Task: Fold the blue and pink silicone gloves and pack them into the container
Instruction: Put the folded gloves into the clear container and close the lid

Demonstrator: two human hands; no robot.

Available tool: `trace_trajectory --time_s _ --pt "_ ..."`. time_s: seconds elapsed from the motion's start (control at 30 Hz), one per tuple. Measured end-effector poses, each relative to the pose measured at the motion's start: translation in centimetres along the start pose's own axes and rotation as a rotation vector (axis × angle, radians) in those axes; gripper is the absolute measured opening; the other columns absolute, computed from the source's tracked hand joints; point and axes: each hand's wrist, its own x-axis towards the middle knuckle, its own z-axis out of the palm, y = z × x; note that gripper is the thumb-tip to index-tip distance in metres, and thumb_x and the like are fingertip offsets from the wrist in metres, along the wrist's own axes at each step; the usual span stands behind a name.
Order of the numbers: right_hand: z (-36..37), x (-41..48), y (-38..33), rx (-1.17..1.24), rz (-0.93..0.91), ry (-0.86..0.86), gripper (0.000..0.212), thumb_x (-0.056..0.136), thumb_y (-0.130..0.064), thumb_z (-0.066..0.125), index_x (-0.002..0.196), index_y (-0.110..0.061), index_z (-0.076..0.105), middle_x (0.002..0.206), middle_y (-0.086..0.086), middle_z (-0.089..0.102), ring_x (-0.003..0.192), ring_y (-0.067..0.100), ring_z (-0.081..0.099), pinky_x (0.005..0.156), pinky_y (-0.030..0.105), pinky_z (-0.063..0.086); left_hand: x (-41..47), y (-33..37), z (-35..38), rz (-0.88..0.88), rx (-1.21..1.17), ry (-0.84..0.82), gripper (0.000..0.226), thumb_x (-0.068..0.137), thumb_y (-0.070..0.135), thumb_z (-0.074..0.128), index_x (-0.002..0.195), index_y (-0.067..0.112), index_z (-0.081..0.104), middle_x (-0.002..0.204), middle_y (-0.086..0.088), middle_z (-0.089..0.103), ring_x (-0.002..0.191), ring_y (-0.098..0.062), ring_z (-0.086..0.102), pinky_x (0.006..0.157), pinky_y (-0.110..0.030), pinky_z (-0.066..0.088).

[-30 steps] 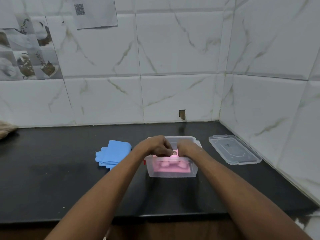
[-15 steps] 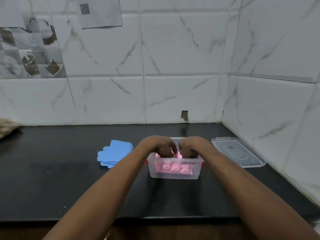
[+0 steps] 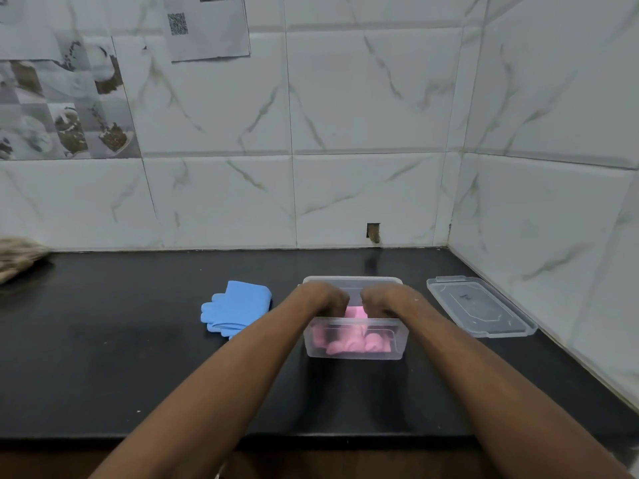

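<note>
both hands, left hand (image 3: 323, 299) and right hand (image 3: 383, 300), reach down into one clear container (image 3: 356, 354), fingers curled onto the pink gloves (image 3: 349, 342) inside. one folded blue gloves (image 3: 237, 307) stack lies left; one lid (image 3: 480, 307) right.

Left hand (image 3: 323, 299) and right hand (image 3: 383, 300) side by side, knuckles up, fingers curled downward.

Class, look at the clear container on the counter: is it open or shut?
Open. The container has no cover; its lid lies flat on the counter to its right, and both hands reach inside.
</note>
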Motion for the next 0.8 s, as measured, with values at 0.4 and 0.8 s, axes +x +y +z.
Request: trace_trajectory --time_s 0.4,0.8 --pt "0.5 -0.9 -0.2 0.013 -0.009 -0.016 0.027 0.092 -0.019 0.06 0.118 -0.012 0.063 0.097 0.003 0.062 0.082 0.014 0.06 0.075 0.025 0.05 -2.0 -0.2 -0.5 0.032 -0.139 -0.037 0.04 0.088 0.008 0.063 0.128 0.01 0.06 0.12 -0.01 0.064 0.079 -0.017 0.061 0.072 -0.031 0.051" --pt "-2.6 -3.8 0.1 0.26 -0.062 -0.011 0.032 0.081 -0.012 0.075 0.11 -0.01 0.062 0.104 0.01 0.068 0.068 0.016 0.065 0.069 0.025 0.059 -6.5 -4.2 -2.6 0.146 -0.683 0.413 0.011 0.083 0.001 0.066 0.091 0.003 0.072 0.08 -0.014 0.073 0.062 -0.019 0.069 0.068 -0.034 0.061"
